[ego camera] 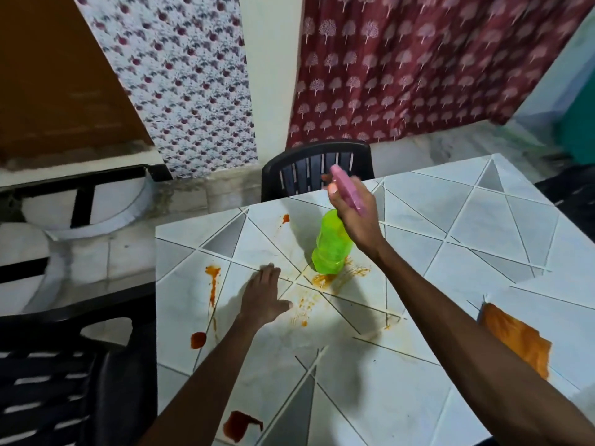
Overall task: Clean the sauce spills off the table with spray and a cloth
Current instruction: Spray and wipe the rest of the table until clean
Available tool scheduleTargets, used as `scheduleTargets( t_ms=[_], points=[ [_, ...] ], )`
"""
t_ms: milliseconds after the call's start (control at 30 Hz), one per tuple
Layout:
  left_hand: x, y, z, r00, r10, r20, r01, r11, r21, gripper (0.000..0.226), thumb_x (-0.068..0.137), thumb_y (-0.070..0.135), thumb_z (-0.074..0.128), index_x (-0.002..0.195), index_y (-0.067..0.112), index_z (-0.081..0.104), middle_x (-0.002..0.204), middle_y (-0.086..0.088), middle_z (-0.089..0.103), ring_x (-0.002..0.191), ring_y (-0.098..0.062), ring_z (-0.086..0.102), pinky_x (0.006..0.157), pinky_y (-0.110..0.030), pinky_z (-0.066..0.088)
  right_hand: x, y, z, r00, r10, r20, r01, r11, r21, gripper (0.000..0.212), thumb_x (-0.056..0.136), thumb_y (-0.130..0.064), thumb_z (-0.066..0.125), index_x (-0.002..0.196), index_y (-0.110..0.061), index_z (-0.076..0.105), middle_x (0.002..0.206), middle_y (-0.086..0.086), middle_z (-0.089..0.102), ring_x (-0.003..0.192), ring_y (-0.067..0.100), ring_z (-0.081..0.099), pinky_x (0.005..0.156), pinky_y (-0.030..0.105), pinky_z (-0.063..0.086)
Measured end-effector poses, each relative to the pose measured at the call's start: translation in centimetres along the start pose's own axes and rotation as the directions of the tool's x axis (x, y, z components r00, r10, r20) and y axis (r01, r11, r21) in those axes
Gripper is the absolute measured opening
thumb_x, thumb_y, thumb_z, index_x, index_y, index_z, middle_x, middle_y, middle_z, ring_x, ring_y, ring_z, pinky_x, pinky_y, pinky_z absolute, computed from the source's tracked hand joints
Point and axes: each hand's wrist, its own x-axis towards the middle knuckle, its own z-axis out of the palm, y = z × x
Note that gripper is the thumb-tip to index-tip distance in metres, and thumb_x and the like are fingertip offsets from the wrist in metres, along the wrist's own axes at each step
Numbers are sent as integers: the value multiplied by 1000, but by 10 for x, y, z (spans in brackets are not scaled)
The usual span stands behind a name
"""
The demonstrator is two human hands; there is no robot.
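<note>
The right hand (355, 214) is gripping the translucent green plastic spray bottle (330, 244) by its pink trigger head above orange sauce smears (325, 280); the left hand (262, 296) is resting flat, fingers straight, on the white tiled desk (418, 365).

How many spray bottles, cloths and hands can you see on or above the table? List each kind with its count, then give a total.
Spray bottles: 1, the green spray bottle with a pink head
Cloths: 1, the orange cloth
Hands: 2, the left hand and the right hand
Total: 4
</note>
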Motion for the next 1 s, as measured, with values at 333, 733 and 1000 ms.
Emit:
scheduleTargets(
  t_ms=[333,733,1000],
  points=[
    [2,-3,2,998,-13,64,15,999,-28,99,81,59,66,155,15,18,164,-5,14,151,-28,11,122,-43,15,-13,21,-41,870,446,-210,-371,873,316,41,95,-25,65,133,-38,58,98,-8,72,87,17,70,70,39,61],
    [7,2,-1,993,-53,103,59,997,-51,99,81,51,70,155,15,15,165,-5,8,152,-27,5,123,-41,10,-31,90,-58,565,807,-170,-754,589,290,48,84,-5,48,126,-18,65,72,14,64,52,27,56,50,26,43],
    [7,6,-9,993,-45,106,46,999,-6,93,81,48,72,153,14,23,163,-7,17,150,-29,16,119,-41,20,-24,72,-32,616,787,-20,-760,601,248,56,83,9,43,125,-21,63,76,15,65,72,32,69,48,26,49]
  ],
)
